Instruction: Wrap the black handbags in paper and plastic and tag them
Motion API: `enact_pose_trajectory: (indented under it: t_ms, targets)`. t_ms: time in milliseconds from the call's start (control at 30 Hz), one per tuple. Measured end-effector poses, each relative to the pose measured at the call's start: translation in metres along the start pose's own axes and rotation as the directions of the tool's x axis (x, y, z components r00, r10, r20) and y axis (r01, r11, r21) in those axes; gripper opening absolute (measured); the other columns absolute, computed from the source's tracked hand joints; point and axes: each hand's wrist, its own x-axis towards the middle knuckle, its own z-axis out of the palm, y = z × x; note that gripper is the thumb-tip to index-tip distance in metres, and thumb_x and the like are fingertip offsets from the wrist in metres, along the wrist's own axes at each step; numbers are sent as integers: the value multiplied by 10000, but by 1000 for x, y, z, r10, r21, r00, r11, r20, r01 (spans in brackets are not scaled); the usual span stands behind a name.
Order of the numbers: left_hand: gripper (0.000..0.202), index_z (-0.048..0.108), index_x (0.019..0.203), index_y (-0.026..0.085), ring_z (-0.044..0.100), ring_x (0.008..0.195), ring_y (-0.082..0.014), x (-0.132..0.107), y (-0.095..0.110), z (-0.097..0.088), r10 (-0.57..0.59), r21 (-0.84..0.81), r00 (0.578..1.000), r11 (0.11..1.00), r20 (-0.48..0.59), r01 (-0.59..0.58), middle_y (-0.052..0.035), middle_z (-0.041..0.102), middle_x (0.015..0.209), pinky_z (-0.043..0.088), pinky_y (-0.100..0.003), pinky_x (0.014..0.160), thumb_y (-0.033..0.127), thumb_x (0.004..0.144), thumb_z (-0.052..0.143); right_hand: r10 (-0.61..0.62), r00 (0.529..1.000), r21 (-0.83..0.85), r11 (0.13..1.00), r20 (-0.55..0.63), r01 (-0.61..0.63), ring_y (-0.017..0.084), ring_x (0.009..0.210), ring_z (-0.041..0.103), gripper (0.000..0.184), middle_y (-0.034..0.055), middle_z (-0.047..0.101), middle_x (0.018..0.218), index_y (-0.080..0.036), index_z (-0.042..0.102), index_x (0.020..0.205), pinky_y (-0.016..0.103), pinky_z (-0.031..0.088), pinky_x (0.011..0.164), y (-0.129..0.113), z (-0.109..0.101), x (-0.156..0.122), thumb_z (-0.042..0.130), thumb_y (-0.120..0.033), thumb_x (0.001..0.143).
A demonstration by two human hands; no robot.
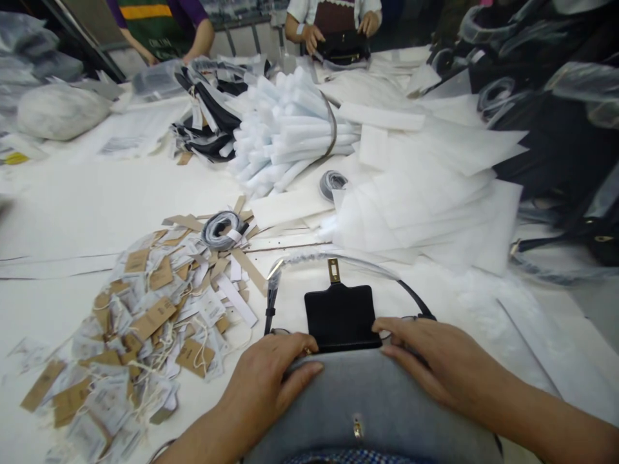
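A grey handbag [372,406] lies close in front of me on the white table [87,212]. Its black flap [341,316] is folded open away from me, with a gold clasp at its far edge. A wrapped strap [338,261] arches beyond the flap. My left hand [271,380] rests on the bag's upper left edge, fingers curled over the rim. On the upper right edge lies my right hand [425,361], fingers stretched flat toward the flap.
A heap of brown and white hang tags [145,335] lies to the left. Rolled white foam sheets [290,129] and flat white sheets [425,193] fill the middle and right. Two other people [159,26] [333,26] work at the far side. Dark bags [556,129] pile at right.
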Motion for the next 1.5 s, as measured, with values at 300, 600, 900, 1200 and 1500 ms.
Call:
enact_pose_trajectory:
  t_ms: [300, 600, 900, 1200, 1500]
  targets:
    - [103, 590, 1028, 267, 645, 694, -191, 15, -8, 19, 15, 338, 991, 939, 130, -59, 20, 663, 883, 495, -294, 591, 334, 956, 563, 69, 969, -77, 996, 239, -52, 234, 811, 729, 201, 3, 752, 978, -268, 579, 1140, 313, 496, 637, 9, 14, 29, 564, -276, 940]
    - [208, 626, 1107, 177, 633, 1020, -242, 8, 20, 32, 283, 494, 958, 840, -48, -223, -100, 658, 1186, 518, -415, 928, 125, 947, 504, 56, 968, -31, 998, 244, -50, 221, 818, 703, 118, -16, 738, 936, -270, 598, 1037, 307, 463, 688, 12, 19, 25, 584, -242, 923]
    - [797, 448, 1434, 298, 603, 1200, -292, -22, 16, 46, 290, 312, 956, 906, 28, -284, -132, 621, 1305, 467, -509, 1041, 798, 814, 413, 19, 971, -25, 1000, 237, -14, 190, 731, 660, 50, -10, 706, 814, -232, 626, 907, 289, 431, 650, 11, 13, 25, 577, -236, 918]
    - [729, 439, 1446, 338, 481, 1325, -327, -30, 24, 51, 230, 335, 970, 910, 78, -242, -172, 504, 1415, 382, -593, 1081, 694, 824, 574, 142, 963, 224, 970, -231, -89, 203, 891, 684, 303, 85, 721, 1069, -188, 599, 1203, 340, 519, 831, 1, -5, 75, 597, -318, 930]
    - [673, 504, 1407, 301, 499, 1291, -326, -33, 25, 47, 277, 327, 961, 906, 20, -268, -165, 527, 1375, 361, -590, 1083, 617, 828, 638, 101, 976, 369, 929, -191, -23, 171, 835, 713, 93, -5, 761, 876, -203, 735, 907, 278, 543, 804, -32, -15, 77, 666, -242, 859]
